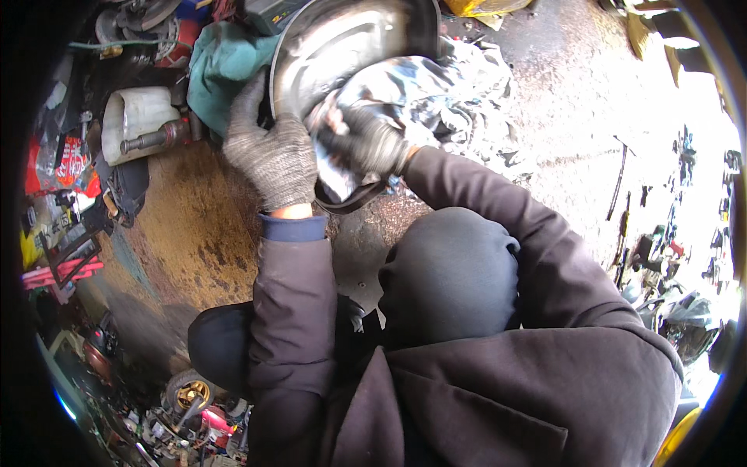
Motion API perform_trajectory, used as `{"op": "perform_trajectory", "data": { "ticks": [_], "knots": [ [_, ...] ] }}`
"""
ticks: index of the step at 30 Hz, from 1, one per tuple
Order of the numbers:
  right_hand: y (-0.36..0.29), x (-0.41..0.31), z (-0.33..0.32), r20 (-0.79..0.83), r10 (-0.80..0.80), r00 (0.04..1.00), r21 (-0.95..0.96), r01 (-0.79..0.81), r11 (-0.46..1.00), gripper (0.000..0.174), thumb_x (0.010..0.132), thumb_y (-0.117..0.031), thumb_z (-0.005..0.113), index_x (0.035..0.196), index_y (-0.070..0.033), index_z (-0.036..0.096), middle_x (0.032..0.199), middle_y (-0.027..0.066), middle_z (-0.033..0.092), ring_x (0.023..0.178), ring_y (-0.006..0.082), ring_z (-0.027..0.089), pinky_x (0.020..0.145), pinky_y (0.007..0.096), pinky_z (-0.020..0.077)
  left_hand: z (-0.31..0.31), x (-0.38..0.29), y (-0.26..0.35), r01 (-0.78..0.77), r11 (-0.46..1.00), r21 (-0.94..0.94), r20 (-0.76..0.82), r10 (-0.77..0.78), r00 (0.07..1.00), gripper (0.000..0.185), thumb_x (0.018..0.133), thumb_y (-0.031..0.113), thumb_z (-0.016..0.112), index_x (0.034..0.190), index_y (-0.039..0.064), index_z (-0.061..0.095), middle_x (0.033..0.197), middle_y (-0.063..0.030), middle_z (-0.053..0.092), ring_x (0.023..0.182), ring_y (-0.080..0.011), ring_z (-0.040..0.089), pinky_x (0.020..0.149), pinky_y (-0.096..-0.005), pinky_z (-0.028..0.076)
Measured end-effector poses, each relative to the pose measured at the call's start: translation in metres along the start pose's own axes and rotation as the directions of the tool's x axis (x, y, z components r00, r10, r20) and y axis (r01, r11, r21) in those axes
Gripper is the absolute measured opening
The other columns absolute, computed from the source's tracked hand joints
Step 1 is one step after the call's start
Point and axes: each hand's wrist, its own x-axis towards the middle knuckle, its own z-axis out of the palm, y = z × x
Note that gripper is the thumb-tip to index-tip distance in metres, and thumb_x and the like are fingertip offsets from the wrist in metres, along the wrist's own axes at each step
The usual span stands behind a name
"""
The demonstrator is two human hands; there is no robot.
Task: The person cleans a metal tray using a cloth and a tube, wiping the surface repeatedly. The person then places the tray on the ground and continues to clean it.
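A round metal basin or pan (341,44) with a dark rim stands tilted at the top centre. My left hand (271,152), in a grey knitted glove, grips the left edge of its rim. In a like glove, my right hand (367,140), blurred by motion, presses a patterned cloth (402,79) against the lower part of the basin's inner side. The cloth trails off to the right over a crumpled heap. Parts of the basin's bottom edge show below the right hand. My right fingers are partly hidden in the cloth.
A teal cloth (227,64) lies left of the basin. Further left are a whitish plastic container (137,114), a metal shaft-like part (152,137) and a red packet (67,169). Mixed parts and a small wheel with a gold hub (191,394) lie at the lower left.
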Motion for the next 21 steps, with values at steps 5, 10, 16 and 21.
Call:
{"op": "perform_trajectory", "data": {
  "ticks": [5, 10, 16, 21],
  "knots": [
    [-0.057, 0.002, -0.002, 0.054, 0.046, 0.997, -0.426, -0.019, 0.904, 0.015, 0.086, -0.010, 0.060, 0.101, -0.008, 0.061, 0.074, 0.0093, 0.058, 0.076, 0.0190, 0.061, 0.072, 0.0297, 0.0491, -0.008, 0.019, 0.010, 0.001, 0.986, -0.168, -0.042, -0.008, 0.999, 0.026, 0.080, -0.002, 0.065, 0.105, -0.006, 0.066, 0.103, -0.0155, 0.069, 0.095, -0.0243, 0.065, 0.092, -0.0352, 0.049],
    [-0.128, 0.032, 0.018, -0.168, -0.253, 0.953, 0.007, 0.258, 0.966, 0.020, 0.095, -0.021, 0.058, 0.107, -0.005, 0.058, 0.081, 0.0097, 0.062, 0.077, 0.0161, 0.062, 0.062, 0.0310, 0.0518, 0.001, -0.004, 0.033, -0.036, 0.988, -0.147, 0.032, 0.042, 0.999, 0.041, 0.073, -0.013, 0.051, 0.111, -0.005, 0.064, 0.102, -0.0137, 0.069, 0.096, -0.0211, 0.064, 0.092, -0.0329, 0.049],
    [-0.084, 0.001, 0.009, 0.286, 0.015, 0.958, -0.861, 0.250, 0.442, 0.030, 0.079, -0.014, 0.063, 0.110, -0.011, 0.062, 0.099, 0.0162, 0.067, 0.096, 0.0318, 0.064, 0.085, 0.0377, 0.0494, -0.026, 0.036, 0.060, -0.048, 0.990, -0.136, -0.086, 0.036, 0.996, 0.033, 0.078, -0.009, 0.063, 0.112, -0.007, 0.065, 0.104, -0.0149, 0.069, 0.092, -0.0214, 0.066, 0.087, -0.0339, 0.051],
    [-0.104, -0.080, -0.105, -0.287, 0.036, 0.957, -0.792, -0.258, 0.553, 0.027, 0.081, -0.016, 0.068, 0.107, -0.008, 0.066, 0.099, 0.0100, 0.069, 0.088, 0.0175, 0.063, 0.080, 0.0314, 0.0506, -0.116, 0.077, 0.088, -0.404, 0.911, -0.080, -0.085, 0.397, 0.914, 0.035, 0.082, 0.007, 0.062, 0.113, -0.010, 0.062, 0.111, -0.0189, 0.066, 0.100, -0.0280, 0.064, 0.091, -0.0383, 0.051]
  ]
}}
